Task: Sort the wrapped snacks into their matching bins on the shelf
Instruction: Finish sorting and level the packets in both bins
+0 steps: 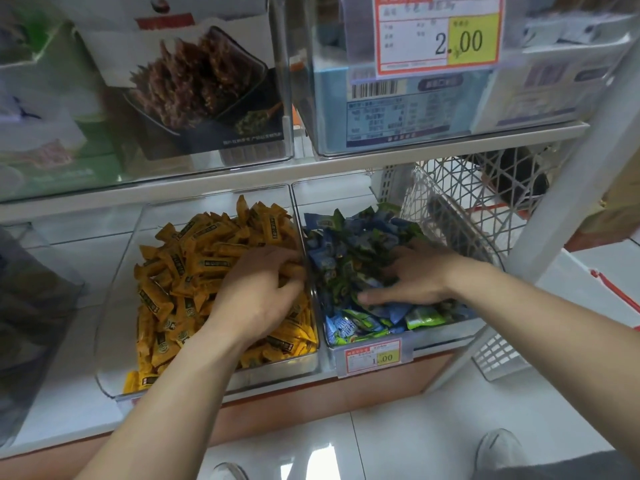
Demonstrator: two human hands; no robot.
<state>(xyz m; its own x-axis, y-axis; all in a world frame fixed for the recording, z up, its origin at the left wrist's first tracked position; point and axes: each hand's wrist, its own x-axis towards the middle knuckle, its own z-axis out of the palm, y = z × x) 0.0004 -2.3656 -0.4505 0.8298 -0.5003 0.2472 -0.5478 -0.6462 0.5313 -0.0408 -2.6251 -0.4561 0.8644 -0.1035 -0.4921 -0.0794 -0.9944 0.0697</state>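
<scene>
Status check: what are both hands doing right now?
Left hand grips yellow snacks in left bin. Right hand flat on blue-green snacks. Nothing blocking.

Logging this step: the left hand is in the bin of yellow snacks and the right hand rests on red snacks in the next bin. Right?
Not red: the head view shows the right hand resting on blue and green snacks. The left hand is in the yellow snacks, as you said.
</scene>
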